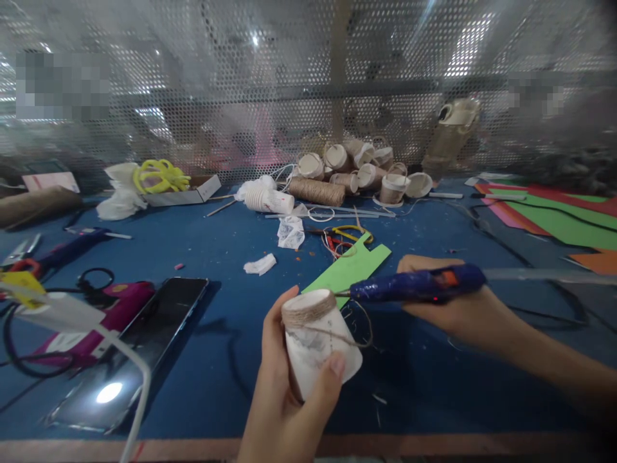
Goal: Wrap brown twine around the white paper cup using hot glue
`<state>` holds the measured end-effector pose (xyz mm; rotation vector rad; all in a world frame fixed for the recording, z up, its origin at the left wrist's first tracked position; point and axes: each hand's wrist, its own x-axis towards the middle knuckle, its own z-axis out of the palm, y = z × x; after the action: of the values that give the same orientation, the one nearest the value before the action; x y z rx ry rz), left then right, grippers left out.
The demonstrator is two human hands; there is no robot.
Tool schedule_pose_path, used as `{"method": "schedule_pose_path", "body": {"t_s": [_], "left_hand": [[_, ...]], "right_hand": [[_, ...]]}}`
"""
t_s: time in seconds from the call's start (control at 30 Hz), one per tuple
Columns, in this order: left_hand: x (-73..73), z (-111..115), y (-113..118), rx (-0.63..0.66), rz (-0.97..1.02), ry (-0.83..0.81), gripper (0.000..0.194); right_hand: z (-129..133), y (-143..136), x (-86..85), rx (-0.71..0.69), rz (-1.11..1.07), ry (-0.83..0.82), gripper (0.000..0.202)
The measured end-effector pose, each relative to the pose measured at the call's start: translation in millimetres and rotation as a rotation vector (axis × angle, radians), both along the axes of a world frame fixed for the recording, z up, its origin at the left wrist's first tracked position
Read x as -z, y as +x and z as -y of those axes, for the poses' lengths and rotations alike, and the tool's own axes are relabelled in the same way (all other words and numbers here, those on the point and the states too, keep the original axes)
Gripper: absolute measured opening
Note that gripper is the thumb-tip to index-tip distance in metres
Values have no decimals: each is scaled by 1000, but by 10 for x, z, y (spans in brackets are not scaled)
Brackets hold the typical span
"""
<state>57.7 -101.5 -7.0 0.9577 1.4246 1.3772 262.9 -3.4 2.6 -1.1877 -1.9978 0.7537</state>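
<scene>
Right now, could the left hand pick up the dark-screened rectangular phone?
Probably not: the left hand grips the white tapered cup wrapped with brown twine, so its fingers look too occupied for the phone.

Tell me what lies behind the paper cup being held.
Behind the paper cup in the left hand, green paper shows on the blue table. The cup and the glue gun cover its near part; anything else hidden there cannot be seen.

The paper cup (313,350) looks matt, its twine (309,311) rough, the glue gun (409,285) glossy plastic.
</scene>
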Motion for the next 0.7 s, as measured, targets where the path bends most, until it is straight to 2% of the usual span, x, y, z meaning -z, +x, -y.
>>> {"method": "schedule_pose_path", "body": {"t_s": [0.1, 0.17, 0.23, 0.43, 0.7], "left_hand": [[46, -17, -26, 15, 26, -13, 73], [86, -27, -46, 20, 32, -15, 76], [120, -29, -57, 25, 24, -3, 75], [146, -15, -64, 59, 43, 25, 76], [107, -16, -102, 101, 80, -15, 80]], "right_hand": [[-154, 45, 47, 64, -70, -262, 32], [-259, 95, 86, 88, -224, -500, 35], [-349, 149, 115, 109, -346, -614, 34], [-484, 249, 118, 129, -332, -673, 31], [-477, 260, -9, 89, -238, -717, 35]]}}
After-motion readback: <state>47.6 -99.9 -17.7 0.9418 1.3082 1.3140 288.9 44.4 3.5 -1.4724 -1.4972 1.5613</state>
